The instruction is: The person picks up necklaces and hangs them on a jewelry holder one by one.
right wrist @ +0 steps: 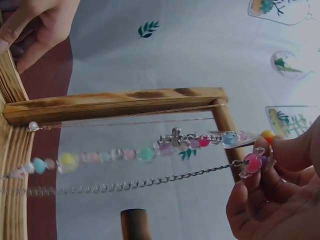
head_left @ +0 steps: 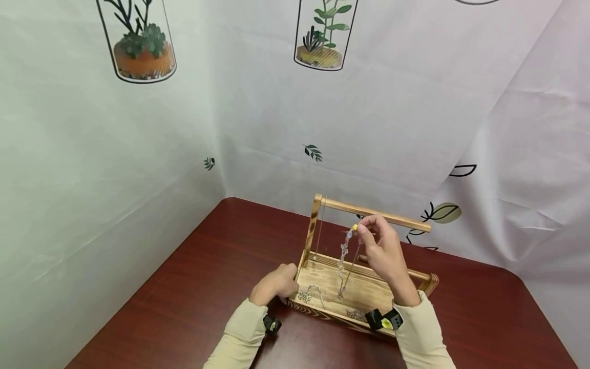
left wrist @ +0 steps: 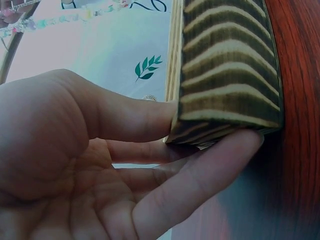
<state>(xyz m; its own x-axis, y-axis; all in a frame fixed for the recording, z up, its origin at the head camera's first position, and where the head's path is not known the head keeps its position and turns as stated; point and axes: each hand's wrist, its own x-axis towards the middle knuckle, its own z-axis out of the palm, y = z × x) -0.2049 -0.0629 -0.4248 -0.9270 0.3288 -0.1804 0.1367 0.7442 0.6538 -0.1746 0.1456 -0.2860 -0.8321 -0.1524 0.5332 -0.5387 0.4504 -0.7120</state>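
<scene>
1. Pinching the beaded necklace [head_left: 343,250] near its yellow bead [right wrist: 268,135], the right hand [head_left: 381,250] has thumb and fingertips brought together around a very small hold. The bead looks smooth; if the pinch loosened, the necklace could drop into the tray [head_left: 324,279] below.

2. The necklace hangs above the middle of the tray, its beaded side and a plain silver side falling close together. A twist of the fingers could wind the two around each other. Whether its lower end touches the wood, I cannot tell.

3. Silver chains lie bunched in the tray, one pile [head_left: 304,295] at the near left and another [head_left: 356,314] at the near right. A low swing of the necklace could catch a link and drag a pile along.

4. A thin chain [head_left: 320,225] hangs by the post at the left end of the top bar [head_left: 373,211]. Carrying the necklace too far left could snag it.

5. The left hand [head_left: 278,283] is curled around the tray's near left corner, thumb on the rim side and fingers beneath. Tugging or lifting there might tilt the tray on the desk [head_left: 193,287] and set everything hanging swaying.
</scene>
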